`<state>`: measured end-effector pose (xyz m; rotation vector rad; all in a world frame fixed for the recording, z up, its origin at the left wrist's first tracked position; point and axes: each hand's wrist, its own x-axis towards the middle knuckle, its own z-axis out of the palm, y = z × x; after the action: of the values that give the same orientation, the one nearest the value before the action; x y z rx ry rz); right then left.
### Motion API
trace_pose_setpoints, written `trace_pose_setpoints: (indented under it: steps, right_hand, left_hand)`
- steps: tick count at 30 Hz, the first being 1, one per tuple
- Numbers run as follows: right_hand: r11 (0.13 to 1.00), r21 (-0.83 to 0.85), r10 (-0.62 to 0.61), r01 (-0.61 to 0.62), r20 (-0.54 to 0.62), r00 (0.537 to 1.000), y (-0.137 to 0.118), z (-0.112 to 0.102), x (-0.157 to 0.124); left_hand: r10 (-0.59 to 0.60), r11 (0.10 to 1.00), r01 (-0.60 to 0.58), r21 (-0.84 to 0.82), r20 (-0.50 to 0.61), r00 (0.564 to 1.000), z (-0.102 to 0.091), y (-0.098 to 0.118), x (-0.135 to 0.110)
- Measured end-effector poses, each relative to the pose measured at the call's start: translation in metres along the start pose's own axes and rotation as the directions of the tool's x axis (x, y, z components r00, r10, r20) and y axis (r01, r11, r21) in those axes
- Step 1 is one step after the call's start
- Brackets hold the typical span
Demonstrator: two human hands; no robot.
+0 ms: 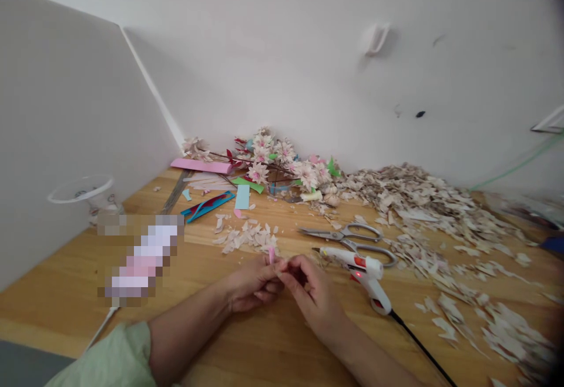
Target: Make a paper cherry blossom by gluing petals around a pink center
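Observation:
My left hand (255,284) is closed in front of me over the wooden table. A small pink strip (271,253), perhaps paper, sticks up from between its thumb and fingers. The fingertips of my right hand (312,294) are pinched together against the left fingertips, and what they hold is hidden. Just beyond the hands lies a small pile of pale petal-shaped flakes (251,238). A white glue gun (359,266) with a lit red light rests to the right of my right hand, and metal-handled scissors (348,236) lie behind it.
Finished-looking artificial flowers (282,158) on stems lie against the wall. A large heap of pale flakes (409,193) covers the back right. Pink folded paper (201,166), blue strips (207,206) and a clear plastic cup (106,202) are at the left. The gun's black cord (423,346) runs frontward.

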<state>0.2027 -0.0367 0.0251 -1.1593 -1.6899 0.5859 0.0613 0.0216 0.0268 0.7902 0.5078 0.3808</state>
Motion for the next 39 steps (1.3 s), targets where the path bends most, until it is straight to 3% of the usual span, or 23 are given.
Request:
trace_pose_setpoints:
  steps: [4,8,11,14,19,21,24,28,31,33,36,37,39]
  right_hand:
    - [0.956,-0.221,-0.186,0.195,0.06,0.981,-0.007,-0.01,0.0]
    - [0.906,-0.277,-0.283,0.321,0.168,0.944,-0.009,-0.016,-0.003]
    - [0.936,-0.172,-0.271,0.307,0.205,0.941,-0.011,-0.016,-0.007]
    - [0.976,-0.033,-0.205,0.214,0.178,0.963,-0.013,-0.013,-0.009]
    - [0.979,-0.078,-0.176,0.187,0.133,0.975,-0.017,-0.01,-0.01]
    - [0.942,-0.186,-0.247,0.278,0.173,0.953,-0.021,-0.012,-0.012]
    - [0.817,-0.339,-0.371,0.467,0.311,0.875,-0.03,-0.012,-0.018]
    - [0.693,-0.442,-0.39,0.569,0.435,0.812,-0.038,-0.012,-0.032]
    - [0.694,-0.497,-0.242,0.52,0.52,0.819,-0.035,-0.026,-0.045]
    - [0.779,-0.513,-0.021,0.359,0.552,0.834,-0.03,-0.047,-0.056]
    - [0.874,-0.486,0.306,0.002,0.552,0.776,-0.024,-0.085,-0.069]
    - [0.872,-0.483,0.362,-0.078,0.528,0.768,-0.024,-0.096,-0.072]
    - [0.806,-0.554,0.528,-0.208,0.515,0.675,-0.025,-0.113,-0.076]
  left_hand:
    - [-0.119,0.991,0.111,0.073,0.115,0.986,-0.001,0.006,-0.003]
    - [-0.261,0.96,0.234,0.152,0.191,0.946,-0.002,0.012,-0.008]
    - [-0.322,0.941,0.278,0.194,0.257,0.911,0.001,0.012,-0.011]
    - [-0.295,0.949,0.244,0.2,0.285,0.912,0.003,0.01,-0.012]
    - [-0.243,0.965,0.199,0.173,0.293,0.925,0.002,0.008,-0.011]
    - [-0.255,0.962,0.211,0.171,0.3,0.919,0.002,0.007,-0.011]
    - [-0.31,0.947,0.265,0.181,0.31,0.899,0.002,0.002,-0.012]
    - [-0.32,0.947,0.299,0.12,0.273,0.907,0.007,-0.004,-0.011]
    - [-0.208,0.977,0.213,-0.008,0.194,0.959,0.008,-0.004,-0.007]
    - [-0.112,0.991,0.119,-0.057,0.118,0.987,0.007,-0.004,-0.003]
    - [-0.001,0.996,0.004,-0.087,0.025,1.0,0.003,-0.003,0.002]
    - [0.031,0.995,-0.031,-0.092,-0.002,1.0,0.002,-0.002,0.003]
    - [0.084,0.991,-0.089,-0.099,-0.047,0.995,-0.001,0.0,0.004]
